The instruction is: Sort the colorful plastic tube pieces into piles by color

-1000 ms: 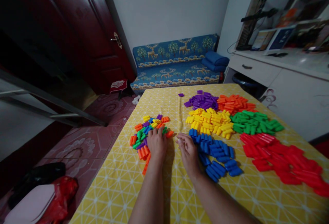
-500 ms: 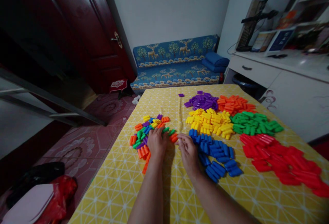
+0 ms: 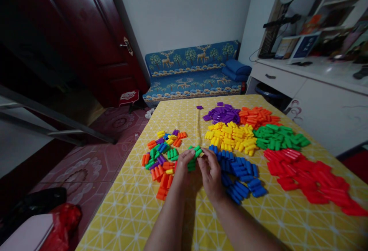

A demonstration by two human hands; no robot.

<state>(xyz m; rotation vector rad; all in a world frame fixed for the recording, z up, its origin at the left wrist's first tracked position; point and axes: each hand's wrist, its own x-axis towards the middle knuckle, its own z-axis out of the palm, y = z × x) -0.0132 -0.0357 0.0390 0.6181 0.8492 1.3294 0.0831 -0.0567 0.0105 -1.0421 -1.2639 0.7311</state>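
Between my hands, just above the table, are green plastic building blocks (image 3: 197, 151) made of short rounded tubes. My left hand (image 3: 184, 162) is closed with its thumb and fingers on the green blocks. My right hand (image 3: 212, 172) pinches at their right end, its fingertips partly hiding them. More green shows below the fingers; I cannot tell whether it is held or lying on the cloth. Left of my left hand lies a mixed heap of blocks (image 3: 157, 160) in orange, green, purple, blue and yellow. The blue pile (image 3: 239, 168) is close to my right hand.
A yellow patterned cloth (image 3: 123, 212) covers the table. Sorted piles lie on the right: purple (image 3: 222, 114), orange (image 3: 257, 116), yellow (image 3: 231, 136), green (image 3: 281, 136) and red (image 3: 312, 180). A blue sofa (image 3: 189, 82) stands behind, with a white cabinet (image 3: 324, 101) on the right.
My left hand has come off the mixed heap and moved right to meet my right hand. Green blocks are now between them. The view has shifted slightly.
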